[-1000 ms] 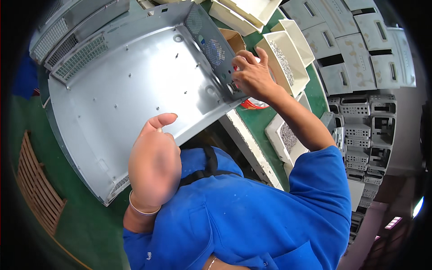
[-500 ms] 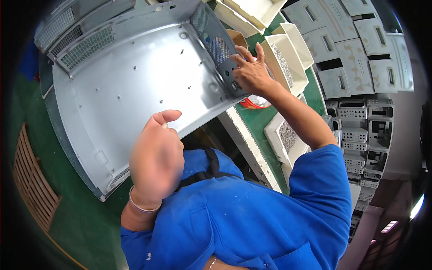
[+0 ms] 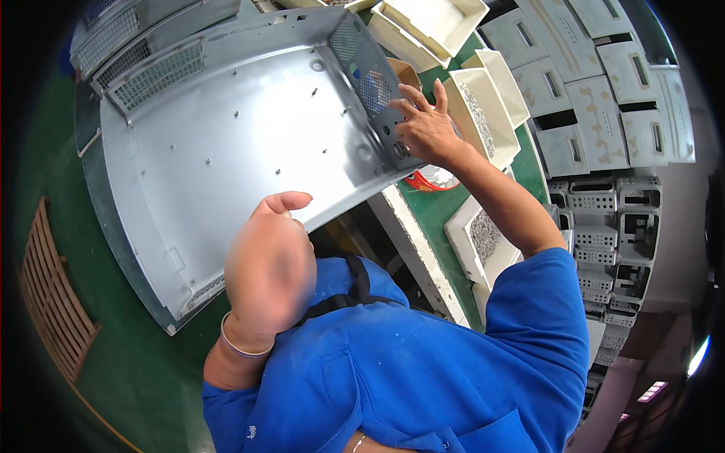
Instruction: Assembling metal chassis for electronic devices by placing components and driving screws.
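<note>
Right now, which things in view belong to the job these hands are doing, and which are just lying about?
Seemingly in the job:
- open metal case
- right hand, at its perforated side wall
- left hand, by its near edge

Seemingly lying about:
- slatted wooden piece
- stacked metal housings

Can't tell: cream bin of small parts.

Wears blue short-slv shirt (image 3: 430, 362), blk strap (image 3: 359, 282), thin pale band (image 3: 246, 354) on L wrist (image 3: 248, 337).
</note>
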Motion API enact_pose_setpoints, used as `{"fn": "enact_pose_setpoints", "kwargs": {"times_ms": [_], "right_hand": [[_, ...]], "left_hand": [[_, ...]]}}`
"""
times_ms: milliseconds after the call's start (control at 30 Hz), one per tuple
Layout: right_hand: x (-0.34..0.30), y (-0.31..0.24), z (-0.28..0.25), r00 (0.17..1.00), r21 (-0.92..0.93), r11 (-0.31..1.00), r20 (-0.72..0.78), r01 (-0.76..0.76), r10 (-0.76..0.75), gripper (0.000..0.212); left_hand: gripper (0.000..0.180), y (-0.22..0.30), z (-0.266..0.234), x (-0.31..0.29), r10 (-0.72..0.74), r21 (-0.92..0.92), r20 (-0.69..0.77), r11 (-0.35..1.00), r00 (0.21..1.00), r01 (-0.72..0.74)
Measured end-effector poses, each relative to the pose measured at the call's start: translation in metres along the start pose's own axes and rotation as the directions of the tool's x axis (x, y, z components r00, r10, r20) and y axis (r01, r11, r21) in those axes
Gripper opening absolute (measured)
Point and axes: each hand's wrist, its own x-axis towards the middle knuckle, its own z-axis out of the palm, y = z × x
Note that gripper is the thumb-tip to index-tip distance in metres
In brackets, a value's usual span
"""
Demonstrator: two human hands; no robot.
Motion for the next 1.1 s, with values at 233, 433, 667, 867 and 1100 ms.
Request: {"fn": "enact_pose_setpoints", "kwargs": {"times_ms": [233, 433, 667, 867, 1100], "right_hand": [[0.001, 0.001, 0.006, 1.000, 0.056, 0.998, 0.005, 0.028, -0.028, 0.007], [0.007, 0.003, 0.005, 0.986, -0.001, 0.997, 0.145, 0.077, -0.076, 0.005], [0.011, 0.003, 0.009, 0.978, -0.002, 0.993, 0.173, 0.117, -0.115, 0.016], [0.018, -0.017, -0.012, 0.990, 0.121, 0.991, 0.131, -0.060, 0.044, 0.019], [0.028, -0.085, -0.101, 0.952, 0.951, -0.162, 0.228, -0.263, -0.204, 0.019]], "left_hand": [[0.020, -0.002, 0.001, 0.000, 0.003, -0.011, -0.019, 1.000, 1.000, -0.003], [0.025, -0.004, -0.003, 0.002, -0.007, -0.075, -0.005, 0.997, 1.000, 0.007], [0.030, -0.002, -0.002, 0.003, -0.006, -0.154, 0.063, 0.988, 0.998, 0.015], [0.039, 0.001, -0.007, 0.006, -0.031, -0.128, 0.158, 0.990, 0.987, 0.052], [0.052, 0.001, -0.001, 0.007, -0.031, -0.021, 0.217, 0.999, 0.976, 0.036]]}}
